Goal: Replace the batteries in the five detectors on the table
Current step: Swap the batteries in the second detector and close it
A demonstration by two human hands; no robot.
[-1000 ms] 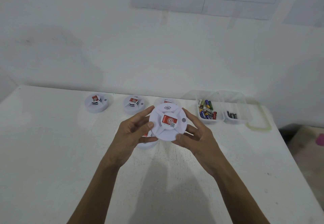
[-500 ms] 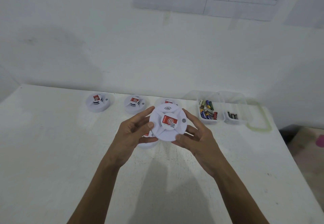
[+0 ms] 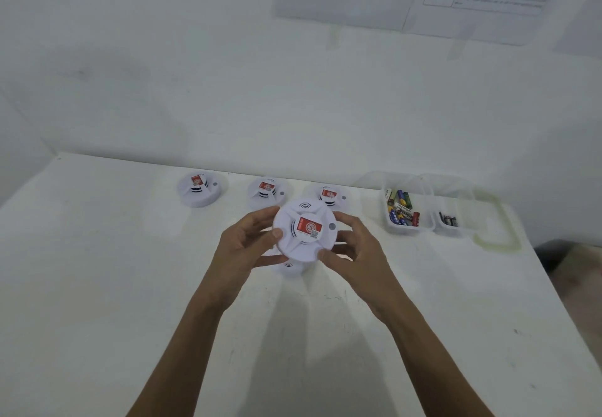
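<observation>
Head view: left hand (image 3: 242, 247) and right hand (image 3: 355, 253) holding white detector (image 3: 304, 244) by rim above desk (image 3: 97, 270) centre, fingers (image 3: 260, 217) curling round its edges, red label (image 3: 310, 225) facing camera. Another detector (image 3: 290, 268) lying partly hidden beneath. Three detectors (image 3: 267, 190) sitting in far row; battery tub (image 3: 407, 231) standing far right.

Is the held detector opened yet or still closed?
Closed, apparently: the detector shows its labelled front whole, left hand and right hand gripping its rim; its back is hidden.

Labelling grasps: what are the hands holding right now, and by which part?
Both hold one white detector, lifted off the table, by its round rim: left hand on the left edge, right hand on the right edge.
</observation>
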